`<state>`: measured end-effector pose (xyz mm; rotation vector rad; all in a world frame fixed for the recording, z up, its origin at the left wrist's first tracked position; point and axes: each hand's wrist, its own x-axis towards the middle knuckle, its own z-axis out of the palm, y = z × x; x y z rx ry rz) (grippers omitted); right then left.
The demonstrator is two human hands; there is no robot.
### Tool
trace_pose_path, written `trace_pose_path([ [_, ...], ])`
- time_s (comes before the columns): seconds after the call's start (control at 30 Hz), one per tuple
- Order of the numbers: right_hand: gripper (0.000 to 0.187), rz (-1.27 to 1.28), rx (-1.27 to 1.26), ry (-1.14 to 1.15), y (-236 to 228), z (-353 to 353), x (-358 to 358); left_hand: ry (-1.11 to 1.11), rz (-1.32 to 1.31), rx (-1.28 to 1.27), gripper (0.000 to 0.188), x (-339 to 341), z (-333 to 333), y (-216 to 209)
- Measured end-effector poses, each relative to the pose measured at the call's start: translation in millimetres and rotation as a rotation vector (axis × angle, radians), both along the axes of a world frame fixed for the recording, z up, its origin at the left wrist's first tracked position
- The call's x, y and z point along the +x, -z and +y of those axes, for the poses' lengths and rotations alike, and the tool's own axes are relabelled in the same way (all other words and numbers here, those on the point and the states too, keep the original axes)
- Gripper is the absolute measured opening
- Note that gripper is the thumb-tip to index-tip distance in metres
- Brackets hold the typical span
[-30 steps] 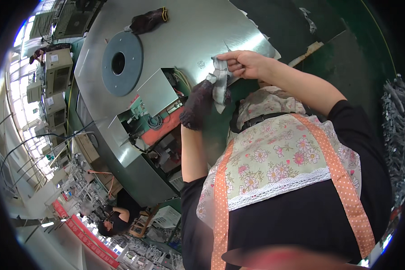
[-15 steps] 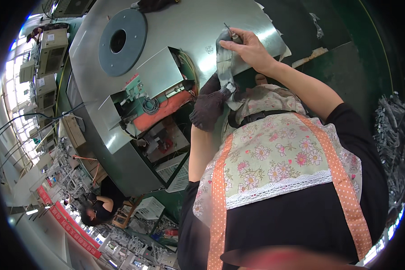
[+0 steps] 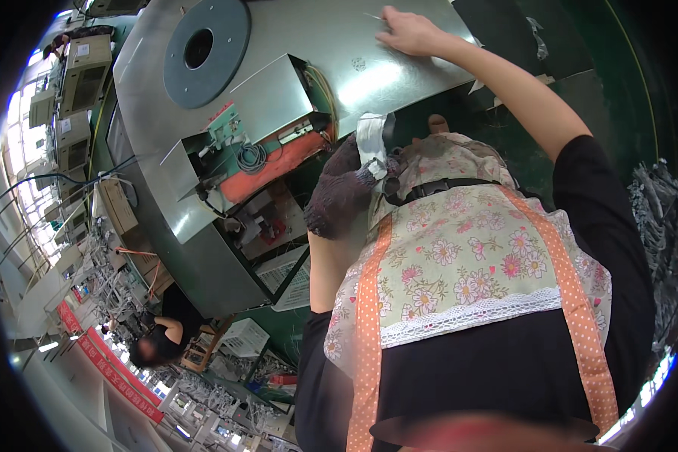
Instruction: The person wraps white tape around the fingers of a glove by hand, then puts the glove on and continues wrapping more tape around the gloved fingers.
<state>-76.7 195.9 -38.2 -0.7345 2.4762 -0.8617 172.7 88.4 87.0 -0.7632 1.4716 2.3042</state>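
My left hand [image 3: 334,192] wears a dark knitted glove and is closed around a silvery-grey, creased strip [image 3: 371,138], whose loose end sticks up beyond the fingers. The strip's material is hard to tell. It is close to the floral apron [image 3: 467,248] at my waist. My bare right hand [image 3: 414,34] is over the far part of the metal table, apart from the strip. A thin pointed tool [image 3: 371,15] juts from its closed fingers; most of the tool is hidden.
The metal table [image 3: 309,30] bears a grey disc with a central hole [image 3: 206,53]. An open metal housing with wires and a circuit board [image 3: 226,135] is set into the near left edge. A co-worker [image 3: 162,339] sits at lower left. Bundled grey parts [image 3: 655,241] lie at right.
My right hand has moved up and away from the strip, over the table, with the tool. The strip, stretched up between both hands before, now stands short from my left hand, which has lowered slightly.
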Motion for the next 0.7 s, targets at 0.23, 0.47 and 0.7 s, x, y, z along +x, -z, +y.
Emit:
trace_pose_path([
  [0.23,0.043,0.55,0.003,-0.229,47,-66,-27,-0.025,0.104,0.182,0.062,1,4,-2],
  [0.47,0.04,-0.207,-0.81,-0.619,-86,27,68,0.09,0.232,-0.574,0.052,7,1,-5],
  [0.7,0.014,0.213,-0.802,-0.625,-86,50,93,0.258,0.172,-0.533,0.031,-9,-1,-11],
])
